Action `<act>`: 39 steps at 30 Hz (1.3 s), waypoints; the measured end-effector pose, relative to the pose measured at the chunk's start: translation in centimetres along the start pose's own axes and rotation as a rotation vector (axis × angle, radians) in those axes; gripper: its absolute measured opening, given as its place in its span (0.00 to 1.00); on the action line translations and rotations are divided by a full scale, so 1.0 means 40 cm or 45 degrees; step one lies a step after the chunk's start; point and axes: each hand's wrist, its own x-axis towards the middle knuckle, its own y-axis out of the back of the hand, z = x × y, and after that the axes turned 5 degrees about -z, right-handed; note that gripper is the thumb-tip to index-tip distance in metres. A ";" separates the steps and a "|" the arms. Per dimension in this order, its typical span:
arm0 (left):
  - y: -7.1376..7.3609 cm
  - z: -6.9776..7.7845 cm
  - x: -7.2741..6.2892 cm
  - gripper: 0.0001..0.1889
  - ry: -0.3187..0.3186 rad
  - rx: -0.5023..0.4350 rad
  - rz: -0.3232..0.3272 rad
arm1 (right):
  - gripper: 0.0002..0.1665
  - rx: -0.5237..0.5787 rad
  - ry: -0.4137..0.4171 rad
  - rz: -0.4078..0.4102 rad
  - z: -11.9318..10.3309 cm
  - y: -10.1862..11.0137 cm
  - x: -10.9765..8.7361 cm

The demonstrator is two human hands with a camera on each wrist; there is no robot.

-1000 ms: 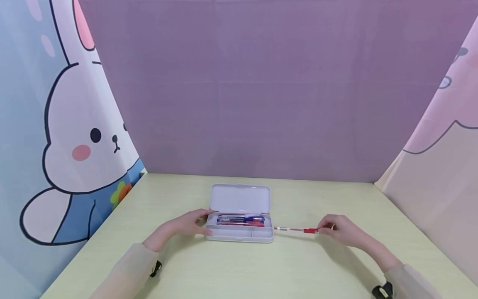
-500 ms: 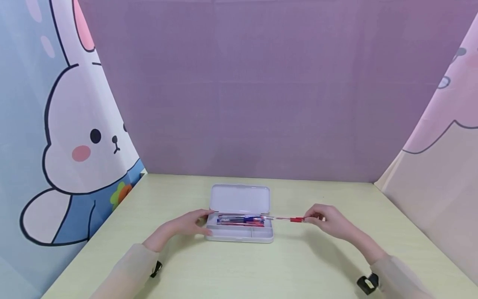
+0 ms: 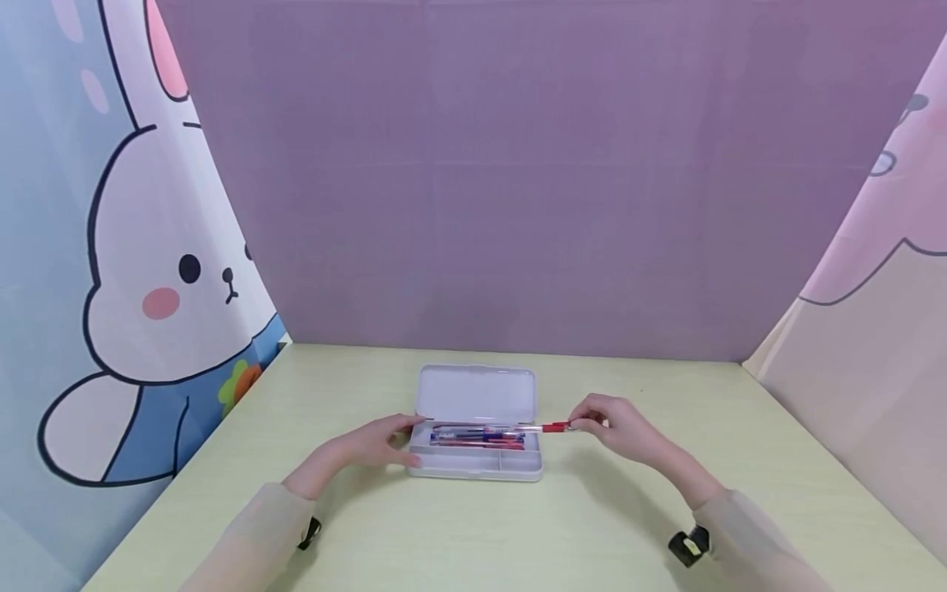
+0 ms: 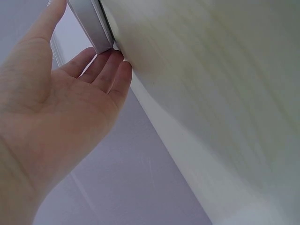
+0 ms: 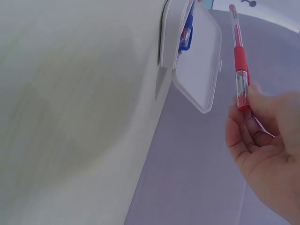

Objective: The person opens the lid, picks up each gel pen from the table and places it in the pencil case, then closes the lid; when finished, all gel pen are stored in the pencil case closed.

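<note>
A white pencil case [image 3: 518, 473] lies with its lid [image 3: 477, 393] raised. Several pens [image 3: 460, 436], blue and red, fill its long back compartment. My left hand [image 3: 367, 444] grips the left end of the case, thumb by the front corner and fingers at the back one. In the left wrist view the fingertips [image 4: 124, 70] lie against the case end. My right hand [image 3: 617, 427] pinches one end of a clear pen with red parts [image 5: 240, 58] between thumb and fingers. The pen's other end reaches over the back compartment, overlapping the pens there in the head view.
The pale wood table [image 3: 473, 534] runs under both forearms. A purple cloth [image 3: 503, 181] closes off the back, with patterned curtains [image 3: 170, 271] at the sides. Two front compartments of the case, split by a divider, hold nothing visible.
My right hand has moved left and slightly back with the red pen, from beside the case to over its back compartment. The left hand and the case have stayed put.
</note>
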 end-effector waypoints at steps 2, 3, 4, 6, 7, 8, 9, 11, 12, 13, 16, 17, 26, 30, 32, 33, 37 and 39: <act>0.000 0.002 0.000 0.42 -0.001 -0.003 0.000 | 0.03 0.012 -0.001 0.003 -0.008 -0.008 0.011; 0.000 0.003 -0.001 0.42 -0.004 -0.003 0.000 | 0.03 0.018 0.002 0.007 -0.012 -0.012 0.017; 0.001 0.004 -0.001 0.42 -0.007 -0.003 0.000 | 0.03 0.026 0.005 0.011 -0.015 -0.016 0.024; 0.002 0.006 -0.002 0.42 -0.012 0.002 -0.001 | 0.02 0.047 0.013 0.016 -0.022 -0.024 0.035; 0.002 0.008 -0.004 0.41 -0.013 0.005 -0.001 | 0.02 0.057 0.019 0.017 -0.024 -0.028 0.040; 0.003 0.009 -0.005 0.41 -0.014 0.008 -0.001 | 0.02 0.068 0.028 0.021 -0.026 -0.032 0.045; 0.003 0.010 -0.006 0.41 -0.013 0.010 -0.001 | 0.02 0.078 0.036 0.025 -0.029 -0.036 0.050; 0.004 0.013 -0.006 0.41 -0.006 0.008 0.000 | 0.02 0.093 0.047 0.027 -0.033 -0.044 0.059; 0.004 0.014 -0.007 0.41 -0.002 0.006 0.000 | 0.03 0.098 0.055 0.028 -0.035 -0.048 0.063; 0.005 0.016 -0.007 0.41 0.003 0.002 0.001 | 0.03 0.105 0.062 0.028 -0.037 -0.053 0.067; 0.005 0.018 -0.007 0.41 0.014 -0.005 0.001 | 0.04 0.113 0.070 0.024 -0.044 -0.065 0.081; 0.005 0.019 -0.007 0.41 0.016 -0.006 0.002 | 0.04 0.111 0.073 0.020 -0.047 -0.069 0.085; 0.005 0.019 -0.007 0.41 0.030 -0.011 -0.003 | 0.03 0.129 0.065 -0.051 -0.080 -0.102 0.116; 0.005 0.017 -0.007 0.41 0.022 -0.010 -0.003 | 0.02 0.121 0.042 -0.068 -0.085 -0.115 0.129; 0.005 0.016 -0.008 0.41 0.015 -0.009 -0.003 | 0.02 0.120 0.034 -0.073 -0.084 -0.123 0.135; 0.006 0.016 -0.008 0.41 0.010 -0.009 -0.003 | 0.03 0.124 0.030 -0.077 -0.084 -0.127 0.138; 0.006 0.014 -0.008 0.41 -0.001 0.003 -0.004 | 0.04 0.137 0.044 -0.085 -0.084 -0.140 0.147; 0.005 0.012 -0.007 0.41 0.001 0.005 -0.004 | 0.05 0.139 0.055 -0.094 -0.083 -0.146 0.151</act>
